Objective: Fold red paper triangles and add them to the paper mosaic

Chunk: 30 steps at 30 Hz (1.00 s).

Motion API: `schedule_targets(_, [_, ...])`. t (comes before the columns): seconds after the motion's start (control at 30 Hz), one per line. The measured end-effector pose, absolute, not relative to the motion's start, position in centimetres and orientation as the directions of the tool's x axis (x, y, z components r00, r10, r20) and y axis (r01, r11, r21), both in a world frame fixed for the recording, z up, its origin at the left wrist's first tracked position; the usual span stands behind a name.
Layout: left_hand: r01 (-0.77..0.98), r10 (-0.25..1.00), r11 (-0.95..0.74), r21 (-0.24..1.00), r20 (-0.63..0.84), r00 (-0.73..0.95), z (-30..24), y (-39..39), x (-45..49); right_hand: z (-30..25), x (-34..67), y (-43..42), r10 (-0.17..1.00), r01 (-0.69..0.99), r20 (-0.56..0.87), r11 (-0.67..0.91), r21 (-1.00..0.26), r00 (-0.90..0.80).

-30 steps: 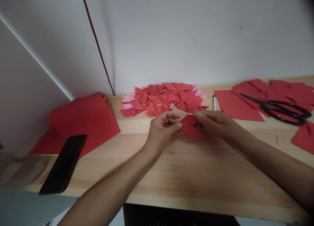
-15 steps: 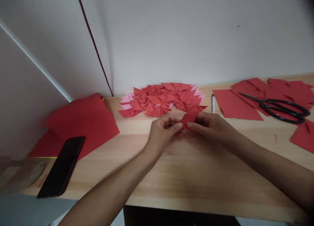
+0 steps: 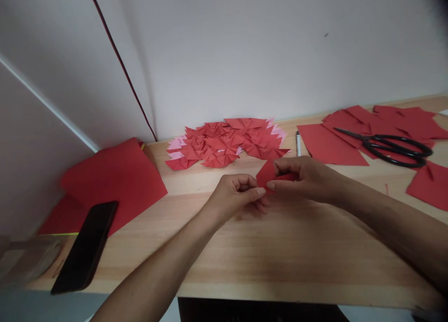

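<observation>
Between my hands, above the tabletop, is a small piece of red paper, partly covered by my fingers. My right hand pinches its right side between thumb and bent fingers. My left hand is closed at the lower left edge of the paper, thumb against curled fingers; some of those fingertips are blurred. Just behind the hands lies a spread of folded red paper pieces, with pink folded pieces showing at its ends.
A white pen lies right of the folded pieces. Further right, black scissors rest on red paper squares. At left, a black phone overlaps large red sheets. A dark red cable runs down the wall.
My hands have moved slightly apart, the left one lower. The right hand's grip on the red paper has shifted, with its fingers more arched. The view has turned slightly.
</observation>
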<state>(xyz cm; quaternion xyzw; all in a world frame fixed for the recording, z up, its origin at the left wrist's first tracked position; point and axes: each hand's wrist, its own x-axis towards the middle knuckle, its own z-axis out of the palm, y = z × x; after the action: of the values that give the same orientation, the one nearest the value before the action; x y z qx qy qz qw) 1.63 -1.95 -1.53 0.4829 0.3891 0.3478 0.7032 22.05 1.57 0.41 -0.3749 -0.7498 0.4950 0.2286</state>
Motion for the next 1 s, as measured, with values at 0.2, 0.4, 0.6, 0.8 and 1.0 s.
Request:
schedule_targets(0.2, [-0.047,0.866,0.256,0.966,-0.207,0.455,-1.2,-2.1,1.9,-0.1,22.0,1.8,0.762,0.329,0.015,0.296,-0.897,-0.647])
schedule_targets(0.4, [-0.003,0.876,0.275,0.961,-0.249,0.414,-1.1,-2.5,2.4,-0.4,21.6,1.4,0.786,0.312,-0.014,0.228,-0.922,-0.618])
schedule_targets(0.6, [-0.013,0.866,0.282,0.959,-0.249,0.434,-0.8,-2.6,2.3,-0.9,21.7,1.5,0.768,0.263,-0.027,0.185,-0.947,-0.640])
schedule_targets(0.8, [0.044,0.833,0.315,0.948,-0.299,0.467,-0.9,-2.5,2.4,-0.7,21.6,1.6,0.786,0.257,-0.013,0.186,-0.948,-0.618])
schedule_targets(1.0, [-0.051,0.909,0.242,0.969,-0.207,0.362,-1.2,-2.5,2.6,-1.1,21.6,1.9,0.848,0.180,-0.108,-0.015,-0.984,-0.519])
